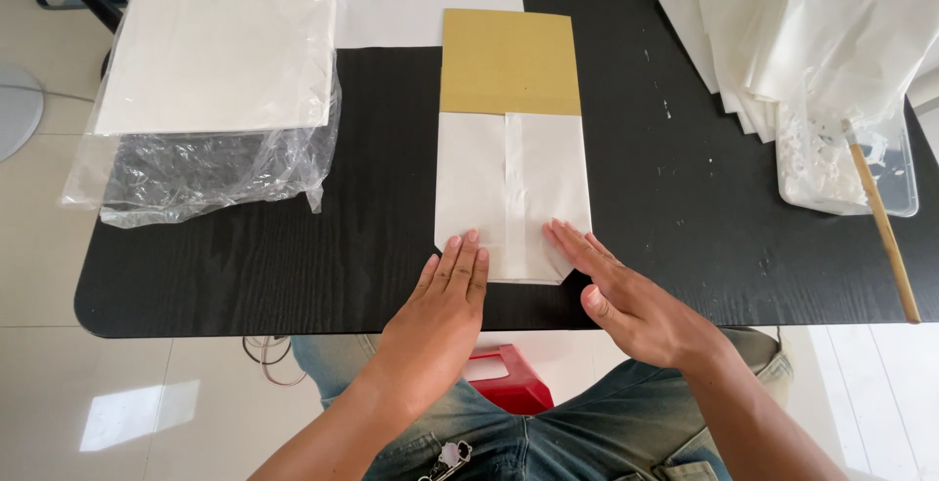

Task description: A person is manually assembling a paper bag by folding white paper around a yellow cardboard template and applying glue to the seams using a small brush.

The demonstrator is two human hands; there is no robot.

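A white folded paper bag (509, 188) lies flat in the middle of the black table (293, 266), with a seam strip down its centre. A brown cardboard sheet (509, 61) sticks out of its far end. My left hand (445, 305) lies flat with its fingertips on the bag's near left corner. My right hand (626, 295) is flat too, fingers pressing the bag's near right corner. Both hands hold nothing.
A stack of white paper in a clear plastic wrap (210, 80) sits at the left. Loose white sheets (812, 31) pile at the right over a clear tray (846, 173) with a wooden stick (885, 237). A red stool (504, 378) is below the table edge.
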